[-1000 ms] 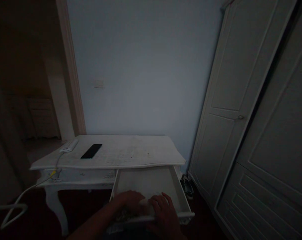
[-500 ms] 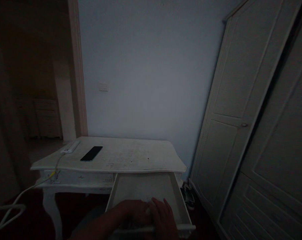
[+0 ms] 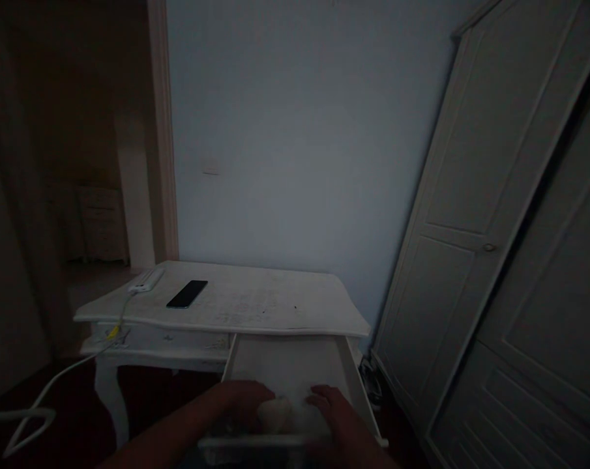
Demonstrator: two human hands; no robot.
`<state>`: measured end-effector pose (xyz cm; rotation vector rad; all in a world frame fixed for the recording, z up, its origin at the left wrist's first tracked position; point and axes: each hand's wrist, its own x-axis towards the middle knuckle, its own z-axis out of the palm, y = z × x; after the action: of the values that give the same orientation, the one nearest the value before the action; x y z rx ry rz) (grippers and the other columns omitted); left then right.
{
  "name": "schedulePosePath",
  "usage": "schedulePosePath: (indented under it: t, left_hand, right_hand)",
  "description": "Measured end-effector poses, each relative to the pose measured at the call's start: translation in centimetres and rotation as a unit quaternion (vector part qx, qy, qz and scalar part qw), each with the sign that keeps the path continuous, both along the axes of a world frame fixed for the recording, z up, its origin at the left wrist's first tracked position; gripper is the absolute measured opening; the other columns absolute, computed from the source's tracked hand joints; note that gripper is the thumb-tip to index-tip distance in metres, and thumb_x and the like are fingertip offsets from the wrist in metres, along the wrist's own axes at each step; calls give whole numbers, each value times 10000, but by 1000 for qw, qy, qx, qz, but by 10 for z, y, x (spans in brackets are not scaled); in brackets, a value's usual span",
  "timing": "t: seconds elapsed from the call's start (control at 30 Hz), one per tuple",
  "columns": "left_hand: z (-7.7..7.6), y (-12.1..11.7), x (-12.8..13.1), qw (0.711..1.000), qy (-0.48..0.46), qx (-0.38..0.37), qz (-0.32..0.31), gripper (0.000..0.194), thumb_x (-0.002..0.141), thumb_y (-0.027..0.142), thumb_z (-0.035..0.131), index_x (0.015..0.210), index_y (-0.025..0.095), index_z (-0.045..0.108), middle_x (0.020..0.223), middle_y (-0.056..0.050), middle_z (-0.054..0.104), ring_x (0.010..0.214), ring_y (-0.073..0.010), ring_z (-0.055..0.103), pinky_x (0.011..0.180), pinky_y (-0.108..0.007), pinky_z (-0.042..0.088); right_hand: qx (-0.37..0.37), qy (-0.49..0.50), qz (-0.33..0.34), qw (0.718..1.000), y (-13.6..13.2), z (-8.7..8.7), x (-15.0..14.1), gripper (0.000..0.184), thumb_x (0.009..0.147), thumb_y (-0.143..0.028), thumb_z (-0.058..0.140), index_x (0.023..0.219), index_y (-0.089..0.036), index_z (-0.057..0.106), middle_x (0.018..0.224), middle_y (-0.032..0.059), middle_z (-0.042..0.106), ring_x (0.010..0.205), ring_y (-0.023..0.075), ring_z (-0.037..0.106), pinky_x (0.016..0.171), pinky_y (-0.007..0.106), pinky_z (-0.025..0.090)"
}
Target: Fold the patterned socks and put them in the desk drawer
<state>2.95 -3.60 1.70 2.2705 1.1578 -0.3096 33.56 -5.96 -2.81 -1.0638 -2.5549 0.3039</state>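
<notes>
An open drawer (image 3: 295, 357) extends from the right side of the white desk (image 3: 255, 293). Both of my hands are over its front part. My left hand (image 3: 248, 400) curls against a pale, rounded, soft-looking thing (image 3: 275, 415) and seems to grip it; dim light and blur hide its kind. To the right, my right hand (image 3: 334, 417) is apart from it, fingers parted and pointing inward over the drawer, with nothing visible in them. Below the hands, the drawer's front edge (image 3: 255, 441) is blurred.
On the desktop lie a black phone (image 3: 188, 294) and a white power strip (image 3: 147, 280) with a cable (image 3: 55, 378) hanging off the left side. A tall wardrobe (image 3: 451, 260) stands at right, with shoes (image 3: 371, 381) on the floor beside it. A doorway opens at left.
My hands were together over the drawer and have parted, the right one shifting right. The pale thing between them shows more fully now. The view has turned slightly left.
</notes>
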Motion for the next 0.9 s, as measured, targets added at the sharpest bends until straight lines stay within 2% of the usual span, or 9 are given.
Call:
schedulePosePath:
  t: [0.1, 0.2, 0.3, 0.4, 0.5, 0.6, 0.7, 0.8, 0.9]
  left_hand:
    - [-5, 6, 15, 1000, -17, -9, 5, 580, 693, 473, 798, 1238, 283, 742, 1275, -99, 786, 1161, -408, 741, 964, -532, 584]
    - [-11, 10, 44, 999, -47, -9, 11, 605, 695, 448, 811, 1276, 301, 729, 1305, -73, 778, 1163, -406, 741, 964, -526, 589]
    - [-19, 13, 85, 996, -84, -8, 18, 636, 724, 439, 804, 1342, 331, 698, 1364, -43, 754, 1205, -389, 726, 1004, -503, 579]
    - [-25, 15, 123, 992, -122, 8, 28, 784, 752, 447, 795, 1498, 357, 569, 1527, -39, 645, 1349, -388, 634, 1108, -518, 516]
    - [-27, 16, 139, 990, -140, 9, 34, 846, 750, 464, 788, 1543, 329, 526, 1580, -56, 595, 1402, -400, 585, 1152, -523, 480]
    - [-22, 15, 125, 989, -143, -6, 25, 761, 758, 473, 761, 1488, 351, 587, 1515, -12, 656, 1339, -358, 646, 1108, -450, 524]
    - [-11, 8, 90, 992, -123, -16, 10, 675, 737, 452, 760, 1399, 369, 659, 1427, 2, 718, 1266, -354, 695, 1067, -459, 549]
    - [3, -2, 47, 996, -82, -24, 5, 618, 736, 410, 745, 1348, 343, 695, 1396, -22, 737, 1276, -355, 689, 1079, -480, 530]
    - [13, -13, 7, 999, -22, -23, 25, 615, 744, 419, 733, 1348, 307, 700, 1400, -70, 735, 1299, -366, 676, 1079, -492, 525]
  right_hand:
    - [-67, 29, -21, 997, -3, 30, 7, 597, 825, -448, 812, 1379, -304, 645, 1397, 87, 685, 1239, 302, 671, 1018, 385, 539]
    - [-90, -2, -32, 995, -5, 39, 13, 602, 735, -512, 874, 1267, -284, 710, 1238, 80, 746, 1114, 315, 708, 933, 376, 550]
    - [-90, -11, -37, 995, -2, 31, 23, 627, 735, -547, 863, 1284, -286, 710, 1224, 84, 752, 1086, 313, 715, 908, 363, 546]
    - [-65, -11, -72, 995, 5, 18, 37, 725, 733, -575, 852, 1373, -282, 674, 1326, 112, 720, 1144, 333, 700, 943, 381, 537]
    - [-25, -19, -75, 997, 12, 6, 49, 817, 718, -618, 847, 1432, -277, 643, 1388, 141, 694, 1191, 371, 678, 968, 419, 529]
    - [8, -26, -32, 999, 16, -7, 53, 760, 778, -659, 793, 1450, -346, 627, 1326, 87, 743, 1139, 365, 697, 956, 431, 528]
    - [54, -42, -11, 998, 18, -17, 51, 825, 777, -736, 770, 1494, -372, 585, 1400, 70, 722, 1183, 364, 692, 1012, 446, 514]
    - [65, -74, -31, 995, 17, -19, 46, 992, 696, -761, 827, 1542, -329, 543, 1499, 110, 655, 1270, 387, 659, 1084, 484, 489]
    - [41, -105, -55, 992, 10, -13, 42, 929, 691, -679, 879, 1496, -316, 591, 1456, 107, 686, 1276, 388, 656, 1121, 510, 467]
